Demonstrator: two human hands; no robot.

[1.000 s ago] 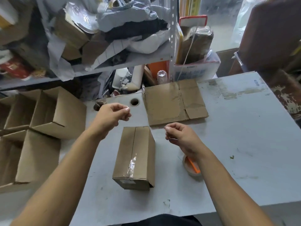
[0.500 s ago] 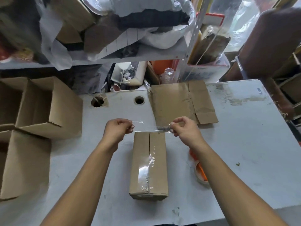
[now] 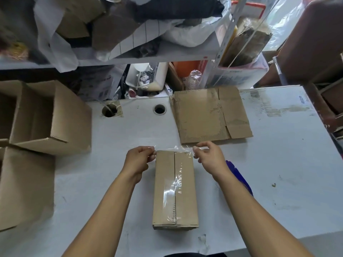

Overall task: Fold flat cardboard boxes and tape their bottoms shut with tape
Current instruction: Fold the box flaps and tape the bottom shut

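Note:
A folded cardboard box (image 3: 175, 190) lies on the white table (image 3: 278, 164) with its bottom flaps up, a strip of clear tape running along the centre seam. A short piece of clear tape (image 3: 174, 148) is stretched across the box's far edge. My left hand (image 3: 140, 159) pinches its left end and my right hand (image 3: 209, 156) pinches its right end. Behind the box lies a flat cardboard box (image 3: 209, 115). The tape roll is hidden behind my right forearm.
Folded open boxes (image 3: 50, 117) stand stacked at the left, one more box (image 3: 24, 188) nearer me. Two round holes (image 3: 159, 109) pierce the table's back. A cluttered shelf (image 3: 148, 58) rises behind. A blue patch (image 3: 239, 175) shows by my right arm.
The stretched tape came down from above the box to its far edge, with both hands closer together and lower. The view shifted slightly.

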